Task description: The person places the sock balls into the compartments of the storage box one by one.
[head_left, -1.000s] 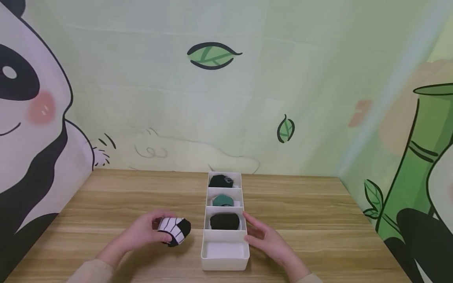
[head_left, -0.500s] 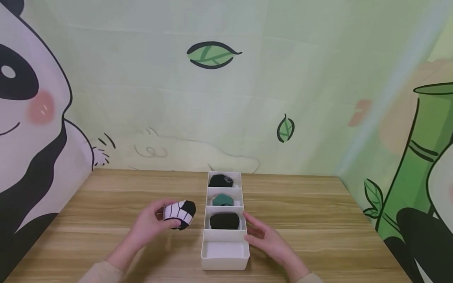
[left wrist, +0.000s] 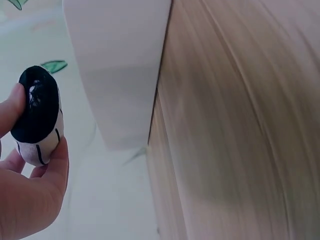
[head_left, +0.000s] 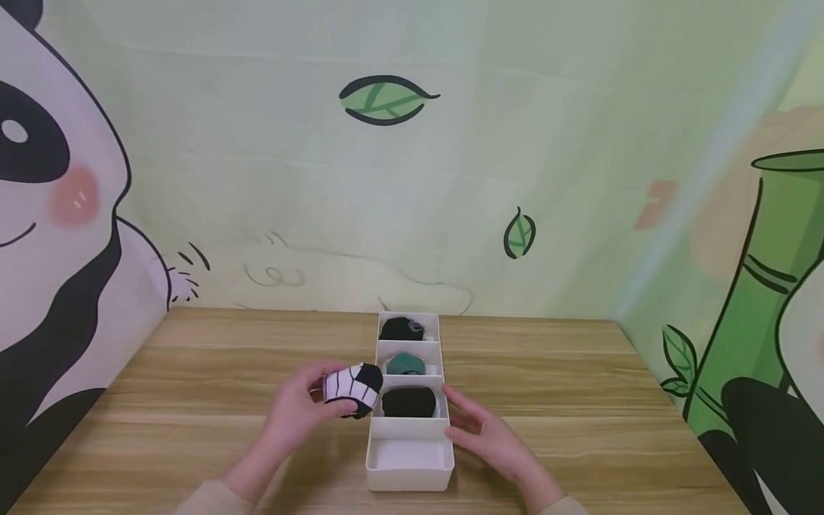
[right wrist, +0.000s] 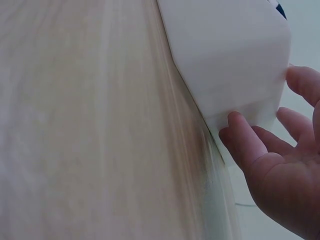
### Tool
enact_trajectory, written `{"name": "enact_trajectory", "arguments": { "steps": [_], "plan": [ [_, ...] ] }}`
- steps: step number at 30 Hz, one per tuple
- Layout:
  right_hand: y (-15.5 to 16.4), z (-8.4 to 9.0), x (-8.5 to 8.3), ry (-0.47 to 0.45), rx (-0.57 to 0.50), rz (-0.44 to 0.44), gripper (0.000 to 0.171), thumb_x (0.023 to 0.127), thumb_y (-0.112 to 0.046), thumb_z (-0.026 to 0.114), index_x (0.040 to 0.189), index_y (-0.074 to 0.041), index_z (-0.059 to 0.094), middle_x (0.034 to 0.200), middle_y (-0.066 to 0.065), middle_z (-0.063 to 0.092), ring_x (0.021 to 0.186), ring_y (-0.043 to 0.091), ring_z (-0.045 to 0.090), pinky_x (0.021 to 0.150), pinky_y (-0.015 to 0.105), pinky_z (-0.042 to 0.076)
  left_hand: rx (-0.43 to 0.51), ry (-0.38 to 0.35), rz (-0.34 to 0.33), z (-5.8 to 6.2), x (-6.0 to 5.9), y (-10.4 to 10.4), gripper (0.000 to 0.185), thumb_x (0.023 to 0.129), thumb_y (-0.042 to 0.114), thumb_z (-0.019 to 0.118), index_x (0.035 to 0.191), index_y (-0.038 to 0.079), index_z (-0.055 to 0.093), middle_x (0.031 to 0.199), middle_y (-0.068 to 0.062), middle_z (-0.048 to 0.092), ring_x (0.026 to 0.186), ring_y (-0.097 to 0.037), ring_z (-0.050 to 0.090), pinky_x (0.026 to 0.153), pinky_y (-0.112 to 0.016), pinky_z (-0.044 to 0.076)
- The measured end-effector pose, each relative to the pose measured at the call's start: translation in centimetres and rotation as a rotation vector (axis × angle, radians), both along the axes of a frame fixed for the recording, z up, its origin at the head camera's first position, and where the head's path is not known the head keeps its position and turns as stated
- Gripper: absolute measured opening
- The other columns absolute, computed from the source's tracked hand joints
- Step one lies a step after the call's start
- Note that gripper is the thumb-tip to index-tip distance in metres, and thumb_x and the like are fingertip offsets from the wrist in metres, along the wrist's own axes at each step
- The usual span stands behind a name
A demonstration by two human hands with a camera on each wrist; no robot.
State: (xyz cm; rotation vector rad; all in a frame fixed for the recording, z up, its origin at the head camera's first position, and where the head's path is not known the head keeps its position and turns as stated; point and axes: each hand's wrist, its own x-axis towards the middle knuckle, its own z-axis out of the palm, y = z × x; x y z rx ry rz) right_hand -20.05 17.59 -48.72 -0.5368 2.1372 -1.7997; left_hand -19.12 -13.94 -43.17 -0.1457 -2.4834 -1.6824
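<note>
My left hand (head_left: 296, 408) holds a rolled black-and-white sock (head_left: 350, 385) between thumb and fingers, raised beside the box's left wall. In the left wrist view the sock's dark end (left wrist: 37, 107) faces the camera. A long white box (head_left: 409, 481) with dividers stands on the table. Its back compartments hold a rolled black sock (head_left: 402, 330), a rolled green sock (head_left: 405, 364) and another rolled black sock (head_left: 408, 403); the front compartment (head_left: 410, 455) has nothing in it. My right hand (head_left: 492, 436) rests its fingertips against the box's right wall (right wrist: 235, 55), fingers loosely extended.
The wood-grain table (head_left: 547, 372) extends on both sides of the box. Behind it hangs a pale green backdrop (head_left: 257, 179) printed with a panda, leaves and bamboo, meeting the table's back edge.
My left hand has carried the black-and-white sock up and to the right, so it now overlaps the box's left edge. My right hand and the box have stayed put.
</note>
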Motion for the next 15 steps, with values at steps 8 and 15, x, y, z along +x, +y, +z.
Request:
{"name": "enact_trajectory", "arguments": {
  "steps": [8, 15],
  "plan": [
    [0.0, 0.0, 0.0, 0.014, 0.006, 0.005, 0.067, 0.095, -0.011, 0.067, 0.154, -0.008, 0.034, 0.158, 0.022, 0.025, 0.133, 0.046, 0.042, 0.102, 0.039, 0.045, 0.019, 0.054, -0.018, -0.2, 0.6, 2.3, 0.050, 0.065, 0.004, 0.091, 0.111, 0.007, 0.072, 0.106, -0.007, 0.064, 0.095, -0.022, 0.061, 0.087, -0.038, 0.055],
    [0.0, 0.0, 0.0, 0.015, 0.008, -0.003, 0.067, 0.095, -0.010, 0.066, 0.154, -0.007, 0.034, 0.158, 0.022, 0.025, 0.132, 0.047, 0.043, 0.102, 0.041, 0.045, -0.006, 0.090, -0.036, -0.3, 1.1, 3.9, 0.049, 0.063, 0.005, 0.093, 0.107, 0.010, 0.073, 0.104, -0.005, 0.064, 0.092, -0.020, 0.060, 0.083, -0.035, 0.056]
  ]
}}
